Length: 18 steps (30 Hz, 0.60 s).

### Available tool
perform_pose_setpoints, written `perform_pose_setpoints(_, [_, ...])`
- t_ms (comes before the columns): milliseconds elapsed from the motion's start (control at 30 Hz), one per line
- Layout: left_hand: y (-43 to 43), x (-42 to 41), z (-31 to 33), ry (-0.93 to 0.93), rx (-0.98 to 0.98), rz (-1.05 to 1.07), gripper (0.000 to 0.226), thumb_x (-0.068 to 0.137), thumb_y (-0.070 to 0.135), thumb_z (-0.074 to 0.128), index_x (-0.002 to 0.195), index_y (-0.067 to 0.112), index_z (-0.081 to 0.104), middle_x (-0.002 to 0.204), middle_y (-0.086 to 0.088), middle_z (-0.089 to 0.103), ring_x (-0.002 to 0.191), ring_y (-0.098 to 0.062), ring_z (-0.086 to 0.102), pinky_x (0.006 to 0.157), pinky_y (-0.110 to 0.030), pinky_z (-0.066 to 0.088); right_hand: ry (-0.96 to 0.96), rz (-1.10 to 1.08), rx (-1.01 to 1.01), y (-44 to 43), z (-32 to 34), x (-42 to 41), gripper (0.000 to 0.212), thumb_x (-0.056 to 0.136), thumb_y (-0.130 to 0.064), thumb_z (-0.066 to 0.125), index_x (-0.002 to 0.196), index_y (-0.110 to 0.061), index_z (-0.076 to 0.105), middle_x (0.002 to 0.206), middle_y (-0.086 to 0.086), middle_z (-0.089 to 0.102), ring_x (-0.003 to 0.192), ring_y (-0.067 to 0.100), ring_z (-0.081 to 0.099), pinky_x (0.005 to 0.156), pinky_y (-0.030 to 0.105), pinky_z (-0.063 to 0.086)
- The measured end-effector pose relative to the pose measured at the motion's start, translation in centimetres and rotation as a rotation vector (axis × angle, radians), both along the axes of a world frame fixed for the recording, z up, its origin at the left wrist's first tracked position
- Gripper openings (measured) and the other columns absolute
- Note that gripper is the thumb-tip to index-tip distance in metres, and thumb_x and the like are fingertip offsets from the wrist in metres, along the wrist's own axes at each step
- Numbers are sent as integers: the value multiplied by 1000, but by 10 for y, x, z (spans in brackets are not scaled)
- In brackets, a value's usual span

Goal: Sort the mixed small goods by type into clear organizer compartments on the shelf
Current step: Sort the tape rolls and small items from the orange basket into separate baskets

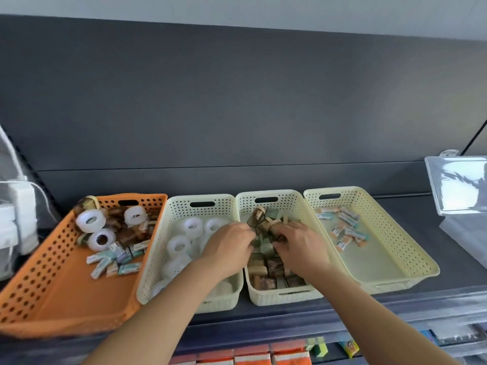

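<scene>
Both hands reach into one cream perforated plastic basket (266, 199), the third from the left on the dark shelf (448, 259). The right hand (300, 246) lies on the heap of brown and green small packets (266, 270) inside this basket, and its fingers curl around some of them and grip them. The left hand (229, 245) has curled fingers at the left side of the same heap, but the fingertips are hidden, so I cannot tell if it holds a packet.

At the far left, a tilted orange perforated plastic basket (39, 259) contains mixed goods: white tape rolls (91, 220), brown packets and small flat boxes (116, 259). Just beside it, the second cream basket (158, 248) contains only tape rolls. The fourth cream basket (382, 219) contains flat boxes with orange and teal print (345, 227). A clear plastic container (458, 185) stands at the far right.
</scene>
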<state>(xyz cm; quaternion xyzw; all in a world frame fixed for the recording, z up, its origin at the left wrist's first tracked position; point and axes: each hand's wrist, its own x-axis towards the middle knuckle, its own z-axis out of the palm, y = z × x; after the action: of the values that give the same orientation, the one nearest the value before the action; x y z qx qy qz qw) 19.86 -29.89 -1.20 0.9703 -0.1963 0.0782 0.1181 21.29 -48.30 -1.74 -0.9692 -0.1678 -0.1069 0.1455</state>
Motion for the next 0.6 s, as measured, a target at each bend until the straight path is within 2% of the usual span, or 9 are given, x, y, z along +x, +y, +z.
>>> perform_pose_setpoints(133, [38,-7,13,-68,25,123,21,93,18,51,107,18,65,105,6,62,102,-15,54,86,-33,49,-16,38,12,32,4,5,37,86,-29,59,122,-21,59,108,-1,66,102,22,58,79,32,49])
perform_pose_setpoints(200, [61,-13,19,-100,71,194,21,90,14,51,105,19,65,102,5,61,100,-16,54,76,-30,47,-30,84,14,55,7,7,40,87,-30,60,125,-20,56,109,1,65,104,23,57,80,33,49])
perform_pose_setpoints(267, [87,-19,26,-110,129,264,16,88,13,52,97,20,63,96,5,60,97,-17,54,64,-26,38,-31,133,24,81,10,9,40,88,-31,59,126,-22,55,109,-1,64,105,22,56,80,30,46])
perform_pose_setpoints(333, [116,-25,30,-95,157,342,12,87,15,54,95,19,62,94,5,57,96,-18,54,60,-27,35,-32,195,38,110,13,10,38,88,-32,57,125,-23,56,111,-2,63,107,20,55,82,28,43])
perform_pose_setpoints(467, [172,-35,28,-62,147,448,24,90,16,49,110,21,63,107,3,60,102,-20,54,68,-33,50,-12,316,49,174,18,10,36,89,-33,57,124,-25,57,118,-4,61,112,19,53,87,30,43])
perform_pose_setpoints(533, [197,-40,23,-9,152,504,24,90,15,52,110,22,61,104,3,59,98,-20,55,59,-31,44,3,375,38,204,18,9,35,89,-34,57,123,-25,59,118,-4,61,113,18,51,89,30,44])
perform_pose_setpoints(600, [218,-43,17,97,181,557,12,89,13,53,98,18,60,98,2,55,89,-22,55,55,-32,39,18,423,4,233,17,9,33,88,-34,58,119,-24,61,115,-2,61,113,20,51,87,32,47])
